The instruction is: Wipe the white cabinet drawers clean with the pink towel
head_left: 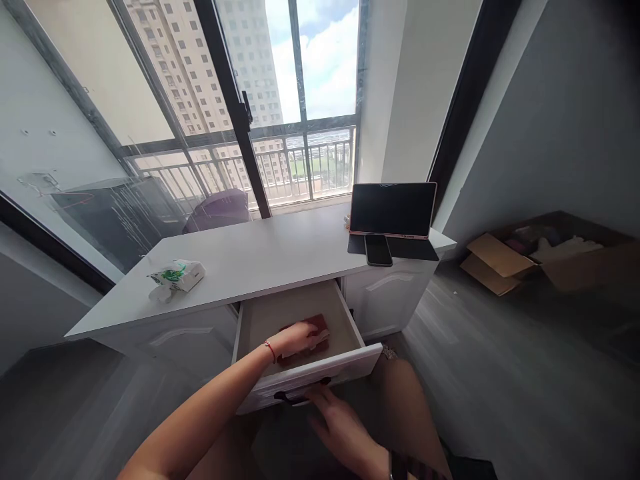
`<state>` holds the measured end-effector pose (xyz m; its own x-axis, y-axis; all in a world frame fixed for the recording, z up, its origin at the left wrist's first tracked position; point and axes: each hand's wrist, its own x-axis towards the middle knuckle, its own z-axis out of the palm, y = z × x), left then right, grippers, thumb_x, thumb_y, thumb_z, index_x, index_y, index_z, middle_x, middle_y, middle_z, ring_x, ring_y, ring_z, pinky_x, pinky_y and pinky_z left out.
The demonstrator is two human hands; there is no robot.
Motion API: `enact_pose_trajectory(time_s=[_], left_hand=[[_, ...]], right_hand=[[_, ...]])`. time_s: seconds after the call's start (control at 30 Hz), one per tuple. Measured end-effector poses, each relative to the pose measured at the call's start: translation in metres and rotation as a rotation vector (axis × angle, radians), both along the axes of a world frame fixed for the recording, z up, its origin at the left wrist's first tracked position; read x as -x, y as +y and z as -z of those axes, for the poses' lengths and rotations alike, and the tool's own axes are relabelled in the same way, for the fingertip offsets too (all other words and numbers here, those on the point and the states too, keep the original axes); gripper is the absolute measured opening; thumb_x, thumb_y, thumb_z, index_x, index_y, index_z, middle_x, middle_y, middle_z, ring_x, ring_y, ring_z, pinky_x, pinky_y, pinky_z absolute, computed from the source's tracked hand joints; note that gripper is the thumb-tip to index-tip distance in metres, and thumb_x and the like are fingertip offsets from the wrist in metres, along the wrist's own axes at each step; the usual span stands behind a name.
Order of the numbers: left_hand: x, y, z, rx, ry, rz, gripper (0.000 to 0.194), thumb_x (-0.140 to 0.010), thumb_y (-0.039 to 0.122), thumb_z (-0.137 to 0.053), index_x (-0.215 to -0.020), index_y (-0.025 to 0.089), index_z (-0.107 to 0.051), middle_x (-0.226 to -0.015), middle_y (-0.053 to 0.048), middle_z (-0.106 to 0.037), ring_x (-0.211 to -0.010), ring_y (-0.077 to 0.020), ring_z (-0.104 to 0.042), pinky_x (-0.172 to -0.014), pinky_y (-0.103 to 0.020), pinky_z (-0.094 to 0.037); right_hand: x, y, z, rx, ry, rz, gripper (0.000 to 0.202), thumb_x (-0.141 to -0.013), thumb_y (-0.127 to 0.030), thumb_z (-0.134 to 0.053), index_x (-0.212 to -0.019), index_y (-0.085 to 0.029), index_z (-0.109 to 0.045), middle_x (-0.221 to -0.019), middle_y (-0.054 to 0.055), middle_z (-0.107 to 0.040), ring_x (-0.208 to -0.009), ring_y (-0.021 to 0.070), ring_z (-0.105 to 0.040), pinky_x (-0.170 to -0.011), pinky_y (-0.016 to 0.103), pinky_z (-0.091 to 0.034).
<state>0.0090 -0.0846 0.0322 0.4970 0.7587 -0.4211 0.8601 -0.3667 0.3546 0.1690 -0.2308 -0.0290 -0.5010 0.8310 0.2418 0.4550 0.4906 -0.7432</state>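
Inside the pulled-out white drawer, my left hand presses down on a dark-red cloth, its fingers bent over it. The cloth lies flat on the drawer's bottom, partly hidden under the hand. A red string bracelet circles my left wrist. My right hand is at the drawer's front, with its fingers over the dark drawer handle and its thumb lower down. Part of the handle is hidden behind these fingers.
On the white desk are a crumpled tissue pack, a tablet on a stand cover and a phone. An opened cardboard box stands on the floor at right. My legs are just below the drawer.
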Motion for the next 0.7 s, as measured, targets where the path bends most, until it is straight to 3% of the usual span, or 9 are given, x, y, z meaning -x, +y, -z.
enact_pose_trajectory(time_s=[0.1,0.23,0.33,0.43,0.57,0.63,0.7], left_hand=[[0.009,0.014,0.008,-0.037,0.040,-0.029,0.043,-0.089,0.028,-0.039,-0.125,0.015,-0.059,-0.134,-0.016,-0.055,-0.115,-0.0275,-0.056,-0.094,-0.035,-0.042],[0.009,0.021,0.025,0.083,0.174,0.101,0.066,-0.083,0.024,-0.051,-0.147,0.021,-0.034,-0.155,-0.013,-0.029,-0.140,-0.0316,-0.027,-0.110,-0.044,-0.026],[0.002,0.019,0.029,0.167,0.181,0.243,0.065,-0.086,0.023,-0.047,-0.149,0.022,-0.029,-0.157,-0.011,-0.021,-0.145,-0.0294,-0.011,-0.114,-0.047,-0.017],[-0.006,0.015,0.031,0.217,0.097,0.340,0.060,-0.090,0.032,-0.044,-0.148,0.029,-0.030,-0.159,-0.006,-0.016,-0.144,-0.0295,-0.012,-0.113,-0.046,-0.020],[-0.015,0.015,0.044,0.124,0.081,0.368,0.058,-0.090,0.032,-0.044,-0.147,0.027,-0.034,-0.158,-0.010,-0.021,-0.144,-0.0305,-0.015,-0.113,-0.047,-0.020],[-0.019,0.021,0.054,0.070,0.082,0.331,0.056,-0.091,0.034,-0.042,-0.146,0.027,-0.035,-0.156,-0.010,-0.027,-0.143,-0.0315,-0.018,-0.112,-0.049,-0.022],[-0.022,0.034,0.063,0.036,0.083,0.259,0.057,-0.091,0.042,-0.043,-0.146,0.031,-0.034,-0.157,-0.009,-0.024,-0.142,-0.0354,-0.020,-0.109,-0.051,-0.028]], right_hand=[[-0.008,0.010,-0.029,-0.218,0.159,0.001,0.018,-0.089,-0.014,-0.052,-0.100,-0.024,-0.061,-0.094,0.000,-0.067,-0.080,0.0136,-0.064,-0.072,0.024,-0.049],[-0.023,0.034,-0.048,-0.491,0.180,0.258,0.012,-0.092,-0.017,-0.051,-0.099,-0.021,-0.060,-0.092,0.003,-0.067,-0.088,0.0177,-0.060,-0.082,0.034,-0.046],[-0.031,0.046,-0.041,-0.555,0.068,0.330,0.017,-0.093,-0.019,-0.051,-0.107,-0.020,-0.060,-0.098,0.004,-0.067,-0.096,0.0200,-0.059,-0.092,0.039,-0.042],[-0.033,0.049,-0.029,-0.587,0.031,0.321,0.016,-0.093,-0.021,-0.051,-0.107,-0.020,-0.060,-0.097,0.004,-0.067,-0.095,0.0191,-0.060,-0.096,0.039,-0.040],[-0.031,0.050,-0.022,-0.619,0.049,0.352,0.014,-0.094,-0.023,-0.049,-0.102,-0.021,-0.060,-0.092,0.003,-0.068,-0.090,0.0181,-0.061,-0.092,0.037,-0.039],[-0.028,0.052,-0.022,-0.655,0.058,0.372,0.015,-0.095,-0.024,-0.047,-0.100,-0.021,-0.061,-0.089,0.002,-0.068,-0.088,0.0175,-0.061,-0.092,0.036,-0.037],[-0.024,0.056,-0.021,-0.686,0.079,0.405,0.017,-0.096,-0.025,-0.046,-0.096,-0.021,-0.062,-0.086,0.002,-0.069,-0.084,0.0167,-0.062,-0.091,0.035,-0.036]])
